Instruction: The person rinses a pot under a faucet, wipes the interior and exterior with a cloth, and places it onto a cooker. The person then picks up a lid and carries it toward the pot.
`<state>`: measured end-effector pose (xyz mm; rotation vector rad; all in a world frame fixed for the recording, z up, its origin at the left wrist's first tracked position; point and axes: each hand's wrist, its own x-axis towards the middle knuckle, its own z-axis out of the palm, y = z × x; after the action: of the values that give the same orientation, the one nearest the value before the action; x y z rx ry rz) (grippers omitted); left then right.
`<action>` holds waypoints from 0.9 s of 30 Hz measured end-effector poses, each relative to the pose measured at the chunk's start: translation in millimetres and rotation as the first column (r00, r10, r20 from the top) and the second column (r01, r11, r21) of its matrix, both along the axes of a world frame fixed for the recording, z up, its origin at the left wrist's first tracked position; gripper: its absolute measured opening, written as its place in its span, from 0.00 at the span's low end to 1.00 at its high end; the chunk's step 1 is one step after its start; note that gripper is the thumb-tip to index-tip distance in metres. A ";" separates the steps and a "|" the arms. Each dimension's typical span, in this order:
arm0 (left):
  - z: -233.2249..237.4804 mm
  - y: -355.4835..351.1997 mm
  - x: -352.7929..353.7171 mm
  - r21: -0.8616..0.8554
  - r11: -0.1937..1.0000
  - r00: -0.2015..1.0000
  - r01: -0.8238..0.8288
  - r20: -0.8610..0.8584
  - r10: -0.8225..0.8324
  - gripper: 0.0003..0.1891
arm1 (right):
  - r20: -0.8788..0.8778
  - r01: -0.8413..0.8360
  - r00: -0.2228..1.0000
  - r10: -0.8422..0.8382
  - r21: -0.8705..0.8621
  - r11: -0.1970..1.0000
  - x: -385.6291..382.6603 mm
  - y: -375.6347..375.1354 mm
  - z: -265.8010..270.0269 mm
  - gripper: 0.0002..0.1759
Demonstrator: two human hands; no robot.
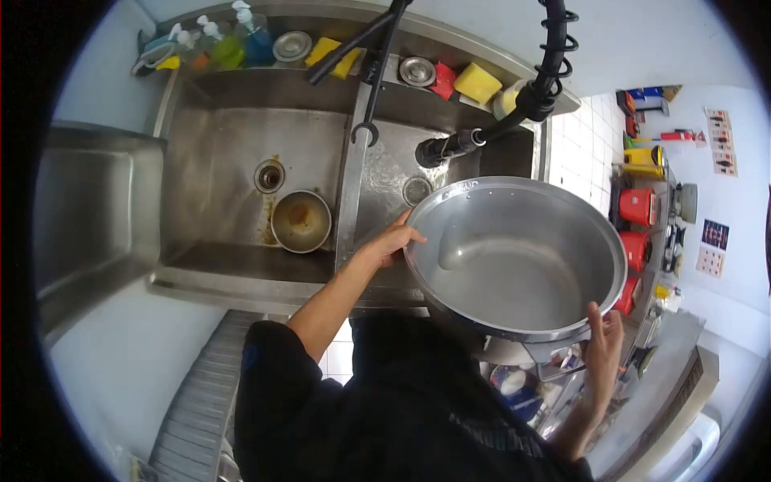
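A large, wide metal pot (522, 273) is tilted with its opening toward me, over the right end of the double sink. My left hand (399, 239) grips its left rim, thumb over the edge and the other fingers hidden behind the wall. At the lower right rim, my right hand (604, 341) holds the pot with its thumb on the edge. The pot's inside looks bare, with shiny reflections. A small stained metal bowl (301, 222) sits in the left basin beside the drain.
A black spray faucet (440, 151) hangs over the wet right basin (385, 161). Soap bottles (229, 50), yellow sponges (478, 83) and drain strainers (291, 46) line the back ledge. Shelves with red bins (637, 206) stand at the right.
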<state>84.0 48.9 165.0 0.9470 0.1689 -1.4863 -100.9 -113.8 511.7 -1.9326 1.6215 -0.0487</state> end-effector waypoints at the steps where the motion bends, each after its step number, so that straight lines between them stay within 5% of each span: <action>1: 2.8 -2.8 -3.9 -0.008 1.000 1.000 0.011 -0.003 -0.011 0.44 | -0.003 0.011 1.000 -0.011 -0.008 1.000 -1.8 -0.2 3.4 0.16; 4: 15.1 -15.5 -15.4 -0.031 0.995 0.995 0.097 0.001 -0.097 0.45 | -0.032 -0.120 0.993 0.117 -0.090 0.989 -4.6 -0.8 21.4 0.18; 6: 28.7 -26.0 -19.9 0.255 0.878 0.832 0.406 0.294 -0.470 0.50 | -0.087 -0.165 0.984 0.154 -0.132 0.977 -9.9 1.8 28.7 0.19; 9: -13.2 -60.2 -61.9 0.236 0.898 0.830 0.372 0.350 -0.436 0.56 | -0.110 -0.185 0.979 0.169 -0.164 0.969 -8.8 13.6 33.8 0.25; 11: -28.8 -73.7 -84.8 0.248 0.878 0.782 0.410 0.400 -0.478 0.57 | -0.238 -0.437 0.895 0.378 -0.300 0.848 -11.3 19.3 30.1 0.28; 12: -39.4 -79.3 -99.1 0.271 0.854 0.728 0.443 0.447 -0.520 0.58 | -0.223 -0.306 0.940 0.260 -0.202 0.931 -2.2 29.7 34.6 0.32; 14: -98.6 -105.1 -145.8 0.228 0.855 0.742 0.466 0.426 -0.518 0.60 | -0.217 -0.306 0.940 0.264 -0.192 0.932 1.5 32.7 31.4 0.34; 17: -91.3 -103.9 -153.9 0.253 0.843 0.733 0.475 0.415 -0.538 0.60 | -0.150 -0.315 0.944 0.293 -0.159 0.936 0.0 29.1 26.4 0.37; 20: -97.2 -103.1 -160.3 0.197 0.849 0.776 0.489 0.345 -0.528 0.59 | -0.271 -0.373 0.908 0.319 -0.181 0.910 -4.5 24.9 26.4 0.36; 23: -65.8 -100.2 -135.5 0.311 0.757 0.673 0.574 0.348 -0.653 0.51 | -0.229 -0.470 0.878 0.419 -0.252 0.846 -4.8 21.4 21.6 0.34; 25: -41.0 -101.7 -111.5 0.360 0.504 0.366 0.785 0.386 -0.846 0.41 | -0.211 -0.452 0.888 0.410 -0.228 0.862 2.9 28.0 22.7 0.35; 26: -32.6 -103.0 -105.7 0.369 0.499 0.360 0.784 0.386 -0.850 0.41 | -0.199 -0.437 0.895 0.399 -0.209 0.875 6.3 30.5 21.9 0.36; 27: -23.6 -105.6 -102.8 0.460 0.413 0.206 0.786 0.435 -0.876 0.38 | -0.191 -0.431 0.899 0.395 -0.209 0.878 6.2 30.7 21.4 0.36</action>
<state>-18.8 -56.7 141.4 1.7869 -0.9525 -2.0306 -94.7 -83.1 533.1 -2.4943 1.2976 0.0664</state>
